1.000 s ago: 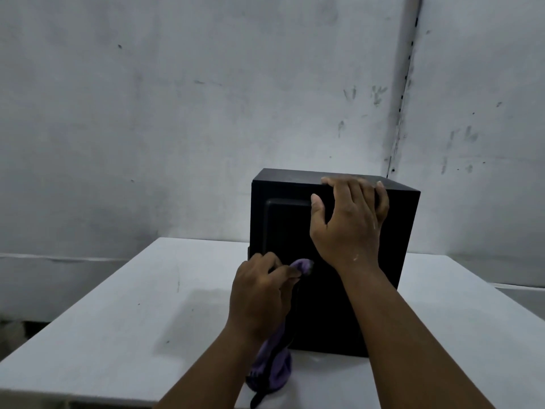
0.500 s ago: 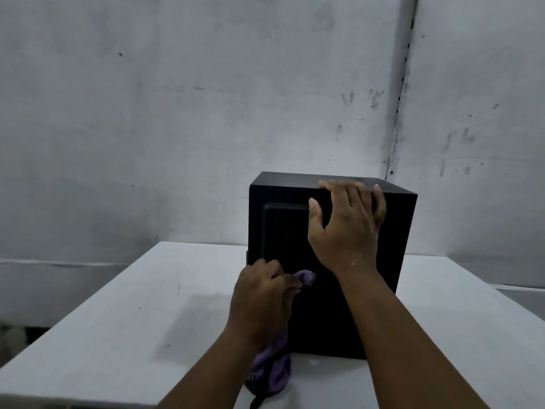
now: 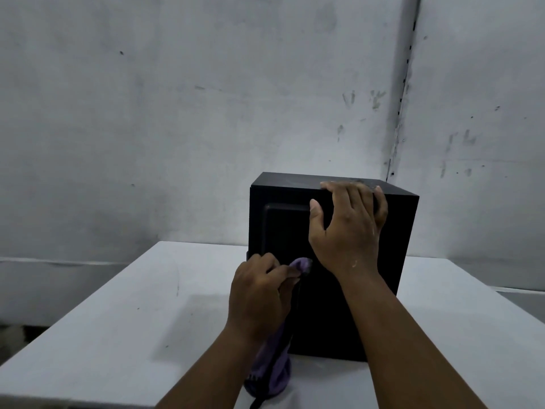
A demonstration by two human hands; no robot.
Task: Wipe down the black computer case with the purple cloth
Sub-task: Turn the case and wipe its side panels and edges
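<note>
wall (image 3: 177,113) fills the back, grey, scuffed, w/ a vertical seam at right running down behind the case. table (image 3: 103,320) is white, its front edge at the bottom of view, left edge angling off toward the wall; bare top to the left of the case and a strip to the right.

case (image 3: 339,320) stands upright on the table, right of centre, long axis vertical, one broad black face toward the person w/ a raised panel on its left part. top face tilts into view, far corners toward the wall. left vertical edge is free; bottom edge sits flat on the table, near the front edge.

right hand (image 3: 345,231) is on the upper part of the near face, fingers hooked over the top front edge, thumb spread left across the face – gripping the case at its top.

left hand (image 3: 259,293) is lower, at the left part of the same face, about mid height, fingers curled, clenched round the cloth (image 3: 271,370). a purple tuft pokes out past the fingertips against the face, just below the right wrist; the rest hangs under the left wrist down to the table by the case's bottom left corner. a dark bit trails from the cloth's lower end, can't tell what.
</note>
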